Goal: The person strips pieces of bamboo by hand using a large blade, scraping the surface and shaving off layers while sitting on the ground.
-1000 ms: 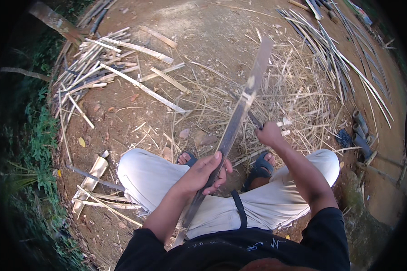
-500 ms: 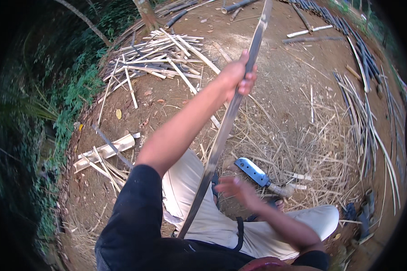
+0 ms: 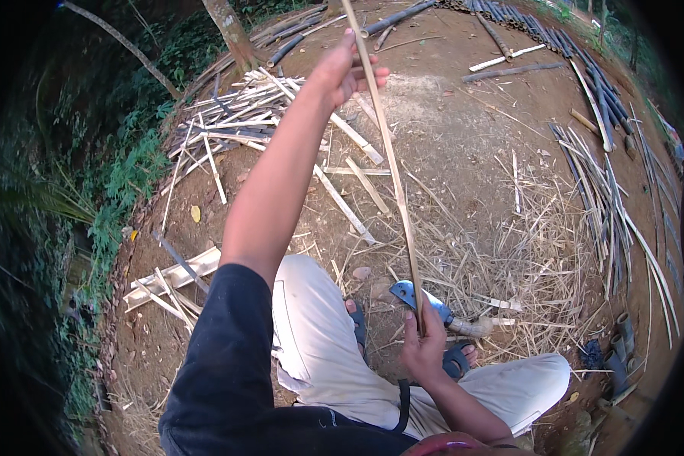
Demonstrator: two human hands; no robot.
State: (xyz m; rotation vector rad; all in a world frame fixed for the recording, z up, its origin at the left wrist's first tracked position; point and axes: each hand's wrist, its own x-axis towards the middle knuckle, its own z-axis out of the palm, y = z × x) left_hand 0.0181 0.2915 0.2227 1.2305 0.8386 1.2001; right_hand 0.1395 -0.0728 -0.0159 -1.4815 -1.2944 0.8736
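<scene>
A long, thin bamboo strip (image 3: 397,178) runs from the far top edge down to my right knee, its pale narrow side showing. My left hand (image 3: 340,74), arm stretched far out, holds it loosely; the thumb is on one side and the fingers reach loosely past the other. Closer to me, my right hand (image 3: 425,343) is closed round its lower end, thumb along the strip. Just beyond that hand, on the ground, lies a broad-bladed knife (image 3: 438,310) with holes in the blade and a pale handle; the strip and hand partly cover it.
A pile of split bamboo (image 3: 243,106) lies far left, with a trough-shaped bamboo piece (image 3: 178,273) nearer. Shavings (image 3: 543,258) cover the ground at right, beside a bundle of long strips (image 3: 602,197). Dark bamboo poles (image 3: 604,95) lie at far right.
The strip has turned from its dark face to its pale edge, and its lower end has swung right. My left hand moved farther out and left; my right hand, empty before, now grips the lower end.
</scene>
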